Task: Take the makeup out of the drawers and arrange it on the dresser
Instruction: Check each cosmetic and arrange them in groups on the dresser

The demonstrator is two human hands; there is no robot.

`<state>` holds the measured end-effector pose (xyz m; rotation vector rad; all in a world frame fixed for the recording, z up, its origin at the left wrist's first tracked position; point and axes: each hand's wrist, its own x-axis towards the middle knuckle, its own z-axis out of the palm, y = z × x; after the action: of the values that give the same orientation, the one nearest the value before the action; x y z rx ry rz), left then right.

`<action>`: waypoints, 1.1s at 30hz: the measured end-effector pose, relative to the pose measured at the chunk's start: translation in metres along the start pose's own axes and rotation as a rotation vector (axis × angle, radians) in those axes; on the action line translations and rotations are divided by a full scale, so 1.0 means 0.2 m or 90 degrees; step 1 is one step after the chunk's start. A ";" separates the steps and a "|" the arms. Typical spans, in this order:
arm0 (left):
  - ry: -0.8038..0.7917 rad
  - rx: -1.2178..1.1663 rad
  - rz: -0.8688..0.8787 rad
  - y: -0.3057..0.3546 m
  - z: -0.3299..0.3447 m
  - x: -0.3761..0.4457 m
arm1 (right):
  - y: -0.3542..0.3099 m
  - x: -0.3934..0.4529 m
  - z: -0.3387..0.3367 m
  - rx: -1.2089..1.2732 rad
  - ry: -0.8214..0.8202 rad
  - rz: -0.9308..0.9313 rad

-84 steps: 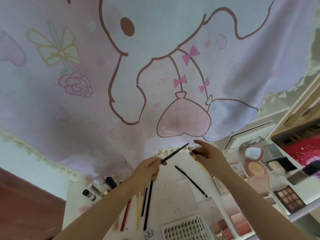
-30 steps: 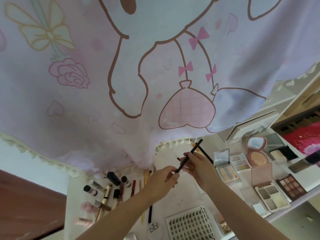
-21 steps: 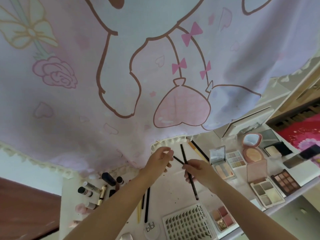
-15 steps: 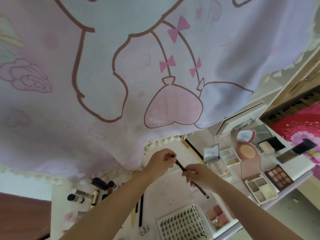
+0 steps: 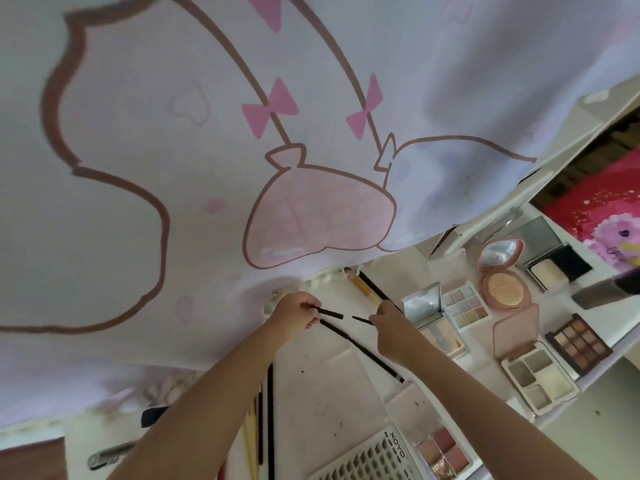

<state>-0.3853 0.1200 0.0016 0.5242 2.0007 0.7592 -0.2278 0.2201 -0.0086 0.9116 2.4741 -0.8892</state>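
Head view: in the middle of the frame, a little below centre, my left hand (image 5: 297,315) pinches a short black cap (image 5: 329,313) between curled fingers, and the cap's free end points right. My right hand (image 5: 393,329) is just beside it, its fingers curled round a thin black pencil (image 5: 361,320) whose dark tip points left at the cap. A small gap separates the tip from the cap; they are not touching. A second long black pencil (image 5: 360,350) runs from under my left hand down toward the lower right; I cannot tell whether my left fingers also hold its upper end.

Both hands are above the white bench (image 5: 322,403), which is speckled with dark marks. Above my right hand, a yellow pencil (image 5: 362,291) and another dark pencil (image 5: 375,292) lie side by side, running up to the curtain's edge. To the right of centre lie an open pastel eyeshadow palette (image 5: 465,306), a round pink compact (image 5: 504,285) with its lid raised, a brown eyeshadow palette (image 5: 578,342) and an open pale palette (image 5: 540,379). At the bottom edge are a tray of false lashes (image 5: 367,462) and a small blush palette (image 5: 441,452). Lower left of centre, beside my left forearm, several dark and yellow pencils (image 5: 265,420) lie upright in the frame.

A large pale pink curtain (image 5: 173,133) with a cartoon outline and pink bows fills the upper part of the frame, its frilled hem draped onto the bench.
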 end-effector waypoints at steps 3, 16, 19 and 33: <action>-0.009 0.069 0.008 -0.03 0.01 0.06 | 0.04 0.01 0.05 -0.014 0.029 -0.016; -0.047 0.163 0.020 -0.04 0.02 0.13 | 0.03 0.03 0.13 0.018 0.082 -0.008; -0.054 0.171 0.022 -0.05 0.01 0.14 | 0.04 0.03 0.14 0.024 0.090 -0.004; -0.017 0.331 0.161 -0.05 0.04 0.17 | 0.00 0.05 0.18 0.006 0.110 0.012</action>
<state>-0.3957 0.1356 -0.0290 1.0982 2.1301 0.3631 -0.2319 0.2002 -0.0410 1.0546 2.6020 -0.8490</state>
